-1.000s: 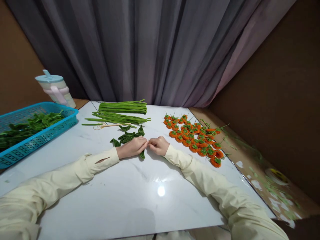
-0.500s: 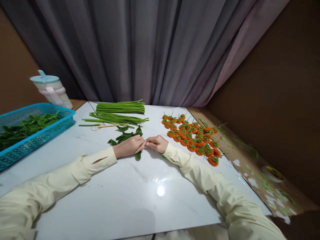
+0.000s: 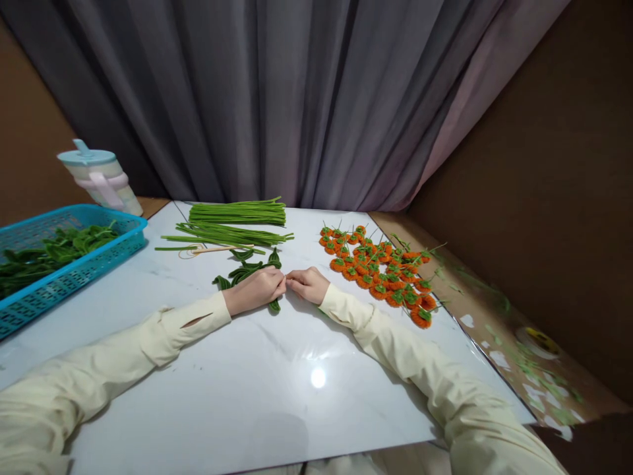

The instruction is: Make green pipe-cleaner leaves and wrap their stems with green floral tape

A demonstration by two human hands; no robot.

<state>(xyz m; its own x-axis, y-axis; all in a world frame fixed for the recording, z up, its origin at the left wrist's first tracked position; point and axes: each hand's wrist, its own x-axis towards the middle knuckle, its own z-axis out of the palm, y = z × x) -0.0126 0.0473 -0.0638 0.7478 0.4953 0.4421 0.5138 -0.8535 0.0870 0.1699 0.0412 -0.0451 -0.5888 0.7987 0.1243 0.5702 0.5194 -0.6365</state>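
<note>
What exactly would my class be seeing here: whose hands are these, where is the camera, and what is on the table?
There is no machine: one person works with a bare left hand and right hand. A camera worn on the head looks forward and down. On the white table lie bright green stems, orange flower heads to the right, and dark green leaf-like pieces by the left hand. At the left stands a blue basket of more green pieces. The fingertips meet; anything pinched between them is too small to make out.
</note>
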